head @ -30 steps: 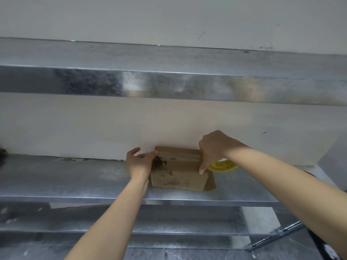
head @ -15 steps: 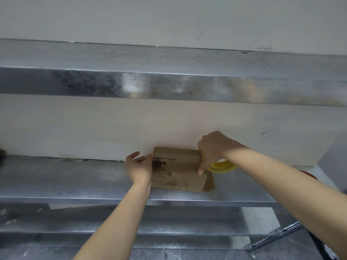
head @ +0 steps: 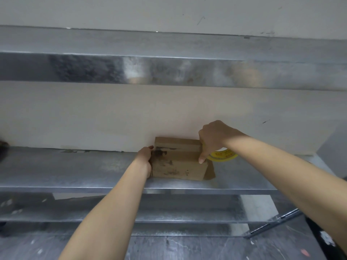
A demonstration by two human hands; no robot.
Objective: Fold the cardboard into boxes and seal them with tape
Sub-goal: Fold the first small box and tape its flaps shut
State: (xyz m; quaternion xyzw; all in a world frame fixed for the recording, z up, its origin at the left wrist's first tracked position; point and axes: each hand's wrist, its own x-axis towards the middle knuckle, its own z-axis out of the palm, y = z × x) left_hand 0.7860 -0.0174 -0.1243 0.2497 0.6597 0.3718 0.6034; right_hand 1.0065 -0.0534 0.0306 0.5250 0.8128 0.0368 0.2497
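Note:
A small brown cardboard box (head: pixel 178 162), stained with dark marks, stands on the metal shelf (head: pixel 75 169) against the pale wall. My left hand (head: pixel 145 158) rests flat against the box's left side, fingers reaching up to its top left corner. My right hand (head: pixel 214 139) is at the box's top right corner, fingers curled around a yellow tape roll (head: pixel 223 155) that shows just behind it; one finger points down along the box's right edge. A loose flap (head: pixel 210 170) sticks out at the box's lower right.
An upper metal shelf (head: pixel 169 70) runs across above the box. A lower shelf (head: pixel 169 212) and a metal brace (head: pixel 274 224) lie below. A dark object (head: pixel 2 147) sits at the far left edge.
My left hand has slid down from the box's top left corner and now lies flatter along its left side. My right hand stays at the top right corner.

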